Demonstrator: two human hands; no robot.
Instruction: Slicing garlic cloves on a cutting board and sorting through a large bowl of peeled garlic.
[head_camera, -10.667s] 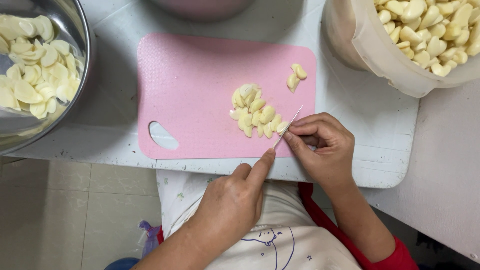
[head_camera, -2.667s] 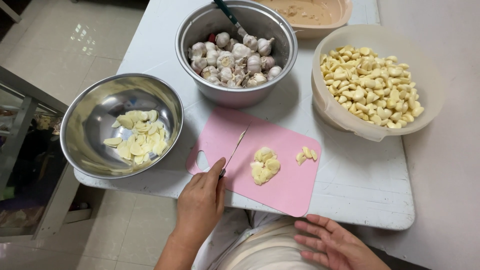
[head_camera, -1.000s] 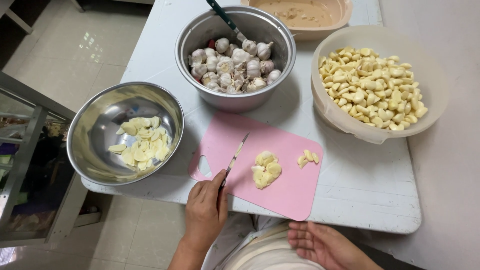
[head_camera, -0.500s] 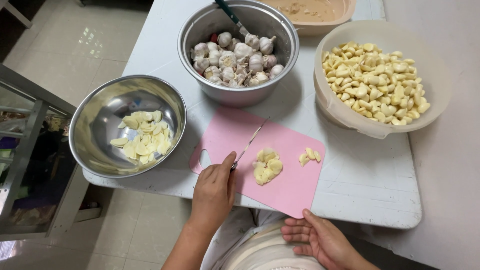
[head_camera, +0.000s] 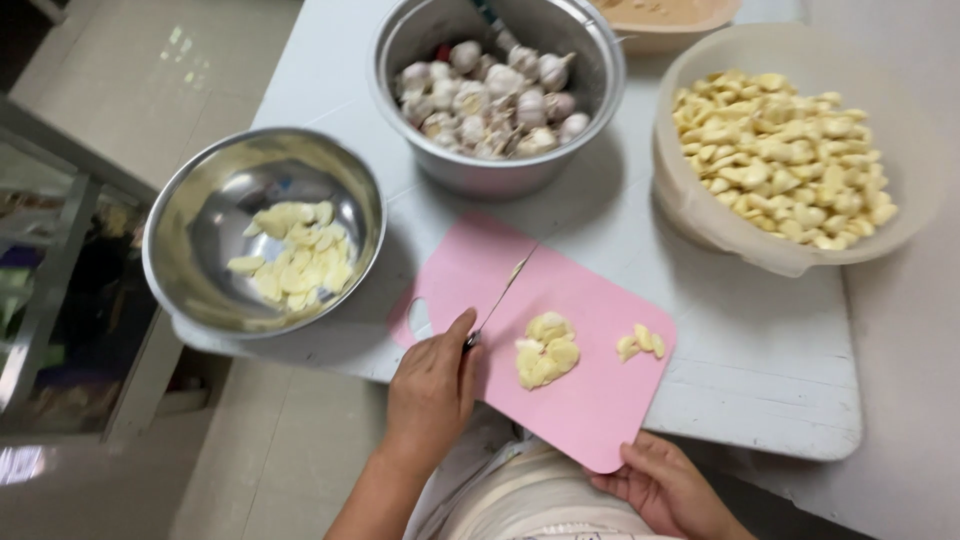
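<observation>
While the left hand (head_camera: 432, 385) grips the knife (head_camera: 500, 295) by its handle, the right hand (head_camera: 665, 485) holds the near edge of the pink cutting board (head_camera: 590, 400), fingers curled. Sliced garlic (head_camera: 547, 350) looks light, slippery and loose, best scooped rather than pinched.

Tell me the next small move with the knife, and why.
Probably sweep the blade right to push the sliced garlic off the pink board: the left hand holds the knife beside the pile, and the right hand grips the board's near edge.
</observation>
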